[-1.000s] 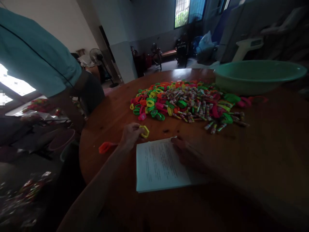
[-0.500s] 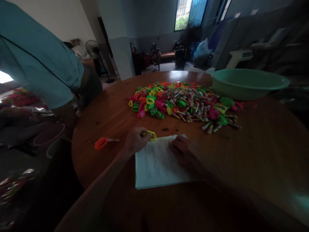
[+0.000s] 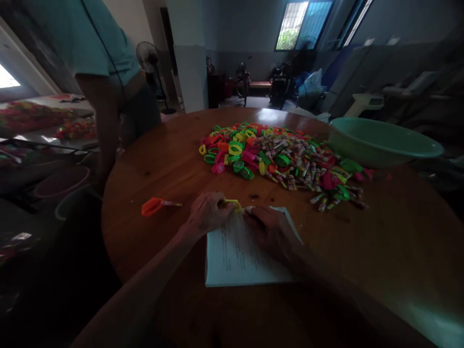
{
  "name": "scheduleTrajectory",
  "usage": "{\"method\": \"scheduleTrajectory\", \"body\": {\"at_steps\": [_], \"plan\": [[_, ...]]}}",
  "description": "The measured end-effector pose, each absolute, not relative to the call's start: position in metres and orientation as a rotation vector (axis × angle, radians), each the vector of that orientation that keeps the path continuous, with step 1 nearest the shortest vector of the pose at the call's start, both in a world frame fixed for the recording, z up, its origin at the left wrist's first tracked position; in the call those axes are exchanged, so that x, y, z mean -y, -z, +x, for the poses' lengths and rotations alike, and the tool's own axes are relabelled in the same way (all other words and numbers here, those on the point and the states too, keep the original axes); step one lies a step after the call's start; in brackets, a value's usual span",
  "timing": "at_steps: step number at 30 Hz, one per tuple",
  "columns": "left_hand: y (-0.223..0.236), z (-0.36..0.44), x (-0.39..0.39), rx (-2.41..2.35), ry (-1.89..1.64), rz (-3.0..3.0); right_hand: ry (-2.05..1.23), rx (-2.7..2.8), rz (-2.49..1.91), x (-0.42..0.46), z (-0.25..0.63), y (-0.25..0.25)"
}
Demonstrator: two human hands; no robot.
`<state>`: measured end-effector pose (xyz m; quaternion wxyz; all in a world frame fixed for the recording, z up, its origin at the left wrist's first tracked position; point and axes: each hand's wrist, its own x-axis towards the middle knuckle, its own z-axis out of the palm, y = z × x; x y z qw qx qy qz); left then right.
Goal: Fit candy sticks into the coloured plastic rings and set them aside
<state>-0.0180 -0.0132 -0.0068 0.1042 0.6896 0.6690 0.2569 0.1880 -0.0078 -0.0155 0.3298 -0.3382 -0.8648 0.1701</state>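
My left hand [image 3: 210,211] is closed around a yellow toy watch [image 3: 233,203], whose band sticks out past the fingertips above the paper's top edge. Close beside it, my right hand [image 3: 270,227] has its fingers pinched together, almost at the watch. Something pale shows at those fingertips, too small to make out. Under both hands lies a stack of printed paper [image 3: 232,266]. To the left, an orange toy watch [image 3: 151,207] rests on the table with a wrapped candy tube [image 3: 171,203] at its end.
A heap of colourful toy watches [image 3: 235,149] and wrapped candy tubes covers the middle of the round wooden table [image 3: 152,251]. At the right stands a green basin [image 3: 384,142]. Another person [image 3: 105,63] stands at the left edge, near a fan [image 3: 148,55].
My right hand has moved left, bringing its fingertips up to the yellow toy watch. The left hand keeps its hold. The view has shifted, and the other person's arm hangs lower.
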Motion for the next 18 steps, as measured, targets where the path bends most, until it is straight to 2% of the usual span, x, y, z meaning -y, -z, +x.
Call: {"method": "scheduleTrajectory", "body": {"at_steps": [13,18], "plan": [[0.0099,-0.0169,0.0149,-1.991,-0.714,2.077,-0.418,2.272,-0.814,0.0064,0.1888,0.0185],[0.0088,-0.0154,0.0151,-2.015,-0.695,2.043,-0.204,2.437,-0.942,0.0089,0.1873,0.0198]]}}
